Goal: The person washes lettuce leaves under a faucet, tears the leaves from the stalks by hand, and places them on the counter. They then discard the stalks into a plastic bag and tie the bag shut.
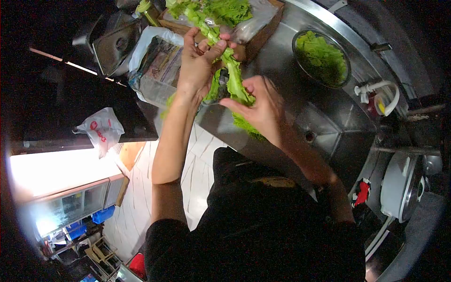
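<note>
A long green lettuce leaf (233, 77) stretches between my two hands above the steel counter. Its upper part is pinched between the thumb and fingers of my left hand (199, 58). Lower down, my right hand (265, 108) has its thumb and fingers on either side of the leaf, and the frilly end hangs beneath the palm. Beyond my hands, more lettuce (235, 11) lies on clear plastic in a cardboard box (263, 35). To the right, a round metal bowl (348, 70) holds torn lettuce pieces (322, 56).
A steel sink (324, 136) with a drain lies right of my body, with a white faucet (387, 89) behind it. Left of my left arm stands a plastic-lined container (157, 70). A white plastic bag (102, 129) hangs further left. A large pot (399, 185) is at far right.
</note>
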{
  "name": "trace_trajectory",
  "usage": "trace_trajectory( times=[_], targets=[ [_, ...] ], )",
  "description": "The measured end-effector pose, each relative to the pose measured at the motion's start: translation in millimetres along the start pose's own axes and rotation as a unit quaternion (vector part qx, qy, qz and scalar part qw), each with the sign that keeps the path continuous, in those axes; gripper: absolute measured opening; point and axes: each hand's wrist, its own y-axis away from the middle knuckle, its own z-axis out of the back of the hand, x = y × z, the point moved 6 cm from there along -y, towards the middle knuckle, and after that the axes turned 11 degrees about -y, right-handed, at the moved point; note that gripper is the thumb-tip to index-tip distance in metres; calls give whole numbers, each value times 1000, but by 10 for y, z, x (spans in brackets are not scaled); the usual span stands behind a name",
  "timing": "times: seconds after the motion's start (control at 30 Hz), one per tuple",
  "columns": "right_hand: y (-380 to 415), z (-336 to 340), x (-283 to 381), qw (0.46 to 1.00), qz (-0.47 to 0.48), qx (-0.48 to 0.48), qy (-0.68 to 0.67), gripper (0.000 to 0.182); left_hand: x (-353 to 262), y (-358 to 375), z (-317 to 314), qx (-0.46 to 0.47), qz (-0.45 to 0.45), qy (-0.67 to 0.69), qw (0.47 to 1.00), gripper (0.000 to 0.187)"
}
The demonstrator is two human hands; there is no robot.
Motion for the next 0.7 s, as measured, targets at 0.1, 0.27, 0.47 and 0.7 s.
trace_trajectory(
  times=[0.1,0.27,0.47,0.7],
  targets=[
    [-77,-119,-167,998,-53,14,-33,25,-48,9,2,-12,-47,-37,998,65],
    [-267,7,-174,997,18,18,-76,26,-85,-19,150,-40,-105,-135,984,59],
    [-467,110,138,970,205,74,109,23,-68,-11,84,-26,-37,-103,994,54],
    [-573,78,83,973,198,114,2,22,-65,49,-52,-40,-41,-43,997,48]
  ],
)
